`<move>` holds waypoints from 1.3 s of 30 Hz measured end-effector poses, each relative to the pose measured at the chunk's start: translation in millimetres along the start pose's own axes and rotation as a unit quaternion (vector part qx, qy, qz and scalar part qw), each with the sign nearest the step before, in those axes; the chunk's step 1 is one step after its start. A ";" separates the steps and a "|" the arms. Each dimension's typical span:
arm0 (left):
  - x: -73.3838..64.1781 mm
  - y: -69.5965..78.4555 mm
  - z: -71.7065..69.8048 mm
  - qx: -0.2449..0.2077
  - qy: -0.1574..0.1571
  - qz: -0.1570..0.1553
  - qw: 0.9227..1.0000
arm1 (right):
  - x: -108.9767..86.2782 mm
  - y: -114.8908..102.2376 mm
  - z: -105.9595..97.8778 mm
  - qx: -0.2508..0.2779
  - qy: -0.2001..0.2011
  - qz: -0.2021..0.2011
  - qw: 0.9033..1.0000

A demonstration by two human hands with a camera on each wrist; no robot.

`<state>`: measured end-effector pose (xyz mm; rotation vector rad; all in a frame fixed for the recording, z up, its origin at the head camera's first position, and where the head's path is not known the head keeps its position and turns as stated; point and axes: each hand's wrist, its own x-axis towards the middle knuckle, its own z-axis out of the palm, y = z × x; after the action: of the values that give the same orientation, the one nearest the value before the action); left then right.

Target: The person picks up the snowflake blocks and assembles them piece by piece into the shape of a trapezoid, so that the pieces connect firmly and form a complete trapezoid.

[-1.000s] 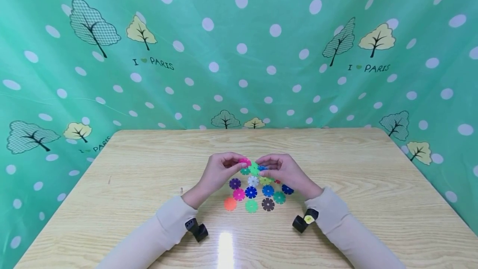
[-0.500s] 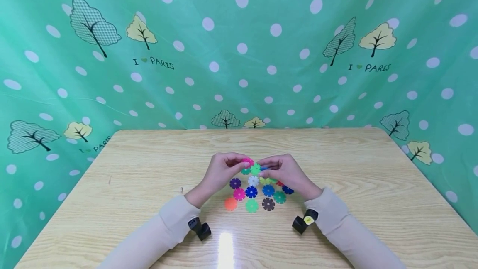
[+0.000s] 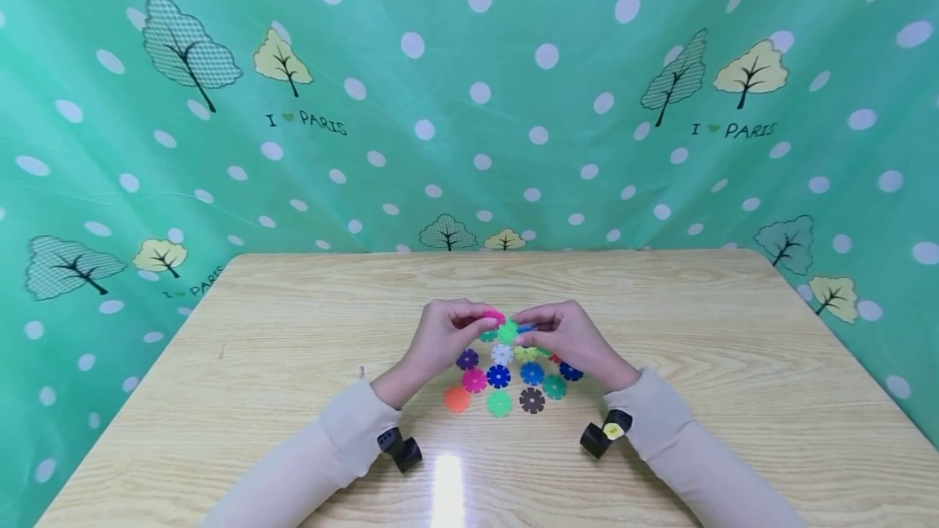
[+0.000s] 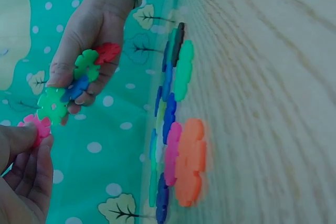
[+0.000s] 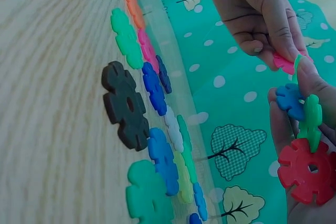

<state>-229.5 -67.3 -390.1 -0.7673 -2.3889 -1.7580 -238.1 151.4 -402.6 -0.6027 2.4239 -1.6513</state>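
Observation:
My left hand (image 3: pixel 440 339) pinches a pink notched plastic disc (image 4: pixel 40 130), a snowflake building piece, between thumb and fingers. In my right hand (image 3: pixel 575 341) is a chain of linked discs: a light green disc (image 4: pixel 52 106), a blue disc (image 4: pixel 77 88), another green disc (image 4: pixel 86 65) and a red disc (image 5: pixel 305 170). The right thumb and fingers pinch the chain near its light green end, and the red end lies by the palm. Pink and light green edges meet between the hands; whether they interlock I cannot tell.
Several loose discs lie flat on the wooden table (image 3: pixel 293 300) below my hands, among them an orange disc (image 3: pixel 458 399), a brown disc (image 3: pixel 531 401), a white disc (image 3: pixel 502 354) and a purple disc (image 3: pixel 467 359). A green dotted cloth (image 3: pixel 477 161) hangs behind the table.
The left hand, with the pink disc, has shifted slightly right toward the right hand's chain. The whole head view has also shifted a little. The loose discs stay in the same arrangement.

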 end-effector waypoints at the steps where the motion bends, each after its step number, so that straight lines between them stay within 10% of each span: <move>1: -0.7 4.6 0.2 0.000 0.000 0.000 1.000 | -0.3 -0.1 -0.3 -0.001 0.000 -0.001 1.000; 7: -3.9 24.1 1.4 0.000 0.003 -0.006 1.000 | -0.5 -1.1 -0.9 0.003 -0.003 -0.005 1.000; 12: -0.9 -5.0 5.6 -0.011 0.003 -0.014 1.000 | 0.5 0.4 -0.9 0.010 -0.009 -0.004 1.000; 21: -1.2 -11.6 8.3 -0.032 -0.035 -0.052 0.998 | 1.8 5.4 3.2 0.029 -0.056 0.000 0.998; 39: -5.8 -13.2 -5.0 -0.059 -0.036 -0.131 0.989 | 0.8 -1.3 1.8 0.007 0.013 0.020 1.000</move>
<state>-231.3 -76.7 -402.0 -0.5580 -2.5533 -2.0174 -237.8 149.1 -402.0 -0.5307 2.4243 -1.6681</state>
